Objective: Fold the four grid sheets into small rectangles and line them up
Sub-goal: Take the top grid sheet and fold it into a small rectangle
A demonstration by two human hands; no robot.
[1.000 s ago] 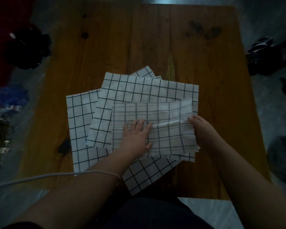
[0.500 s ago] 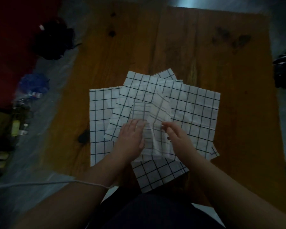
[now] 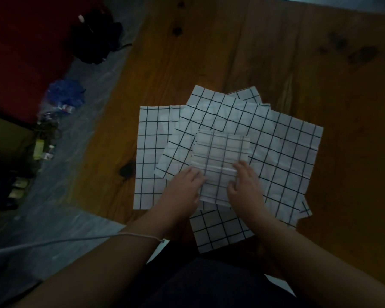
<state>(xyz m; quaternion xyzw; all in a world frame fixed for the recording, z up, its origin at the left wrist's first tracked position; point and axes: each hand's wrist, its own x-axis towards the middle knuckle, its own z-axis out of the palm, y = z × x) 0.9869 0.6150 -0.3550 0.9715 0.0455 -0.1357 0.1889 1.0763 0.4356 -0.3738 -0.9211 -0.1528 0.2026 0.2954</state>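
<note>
1. A person's two bare hands press down on a small folded rectangle of white paper with a black grid (image 3: 220, 152), which shows pale and semi-transparent on a brown wooden plank table (image 3: 209, 52).
2. The left hand (image 3: 182, 190) lies flat on the near left edge of the folded rectangle, fingers straight and together, gripping nothing.
3. The right hand (image 3: 246, 190) rests on the near right part of the folded rectangle. Its fingers are only slightly bent, with the fingertips at a raised crease across the paper and the thumb on top of it; it presses rather than grips.
4. Directly under the folded rectangle lies a large unfolded white grid sheet (image 3: 280, 143), tilted and spreading far to its right and beyond it.
5. A second unfolded grid sheet (image 3: 150, 152) lies square to the left of the folded rectangle, partly covered by the tilted one.
6. A third unfolded grid sheet (image 3: 218, 230) sticks out nearer the person than the folded rectangle and reaches past the table's near edge.
7. A dark knot in the wood (image 3: 126, 171) sits left of the folded rectangle, just beside the second sheet.
8. A thin white cord (image 3: 76, 241) crosses the left wrist, nearer the person than the folded rectangle.
9. Well to the left of the folded rectangle, on the grey floor, are a crumpled blue bag (image 3: 65, 94) and a black bundle (image 3: 96, 38); the dim light hides what they are.
</note>
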